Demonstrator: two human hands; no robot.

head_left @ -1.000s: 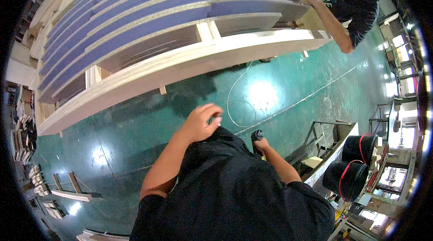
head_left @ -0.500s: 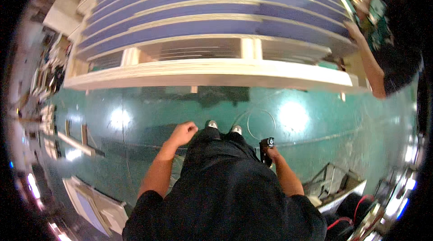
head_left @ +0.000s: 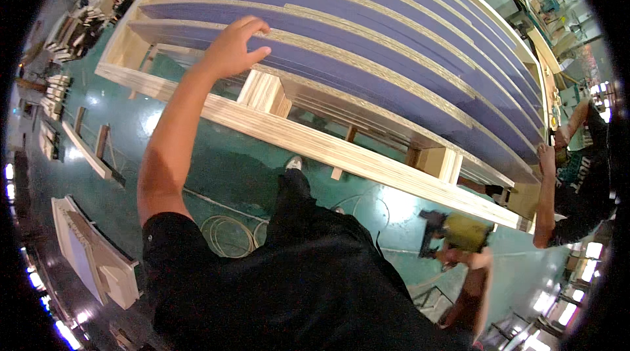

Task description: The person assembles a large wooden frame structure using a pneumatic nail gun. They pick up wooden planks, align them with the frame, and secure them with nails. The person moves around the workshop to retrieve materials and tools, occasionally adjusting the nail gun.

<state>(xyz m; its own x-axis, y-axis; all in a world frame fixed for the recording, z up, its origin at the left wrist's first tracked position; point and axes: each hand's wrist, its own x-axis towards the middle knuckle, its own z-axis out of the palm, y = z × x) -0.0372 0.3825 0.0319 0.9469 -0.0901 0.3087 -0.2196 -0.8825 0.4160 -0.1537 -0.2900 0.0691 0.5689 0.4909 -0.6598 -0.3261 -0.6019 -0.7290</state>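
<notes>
A large pale wooden frame point(head_left: 328, 152) spans the view in front of me, with several upright boards point(head_left: 197, 13) in it, purple-blue on their faces and with bare wood edges. My left hand point(head_left: 230, 49) reaches over the near boards, thumb and fingers apart, with nothing in it. Whether its fingertips touch a board edge I cannot tell. Just beneath the hand is a short layered wood block point(head_left: 262, 91) joined to the front beam. Low on the right, my right hand point(head_left: 469, 259) grips a yellow and black nail gun point(head_left: 464, 231), smeared by motion, outside the frame.
A co-worker's hand point(head_left: 545, 157) rests at the frame's right end. A coiled hose point(head_left: 252, 242) lies on the green floor by my leg. Leaning panels point(head_left: 92, 252) stand at lower left, with loose timber point(head_left: 85, 147) beyond them.
My left hand has risen from beside my leg to over the near boards. The nail gun has swung out and up on my right. The view has turned and come closer to the frame.
</notes>
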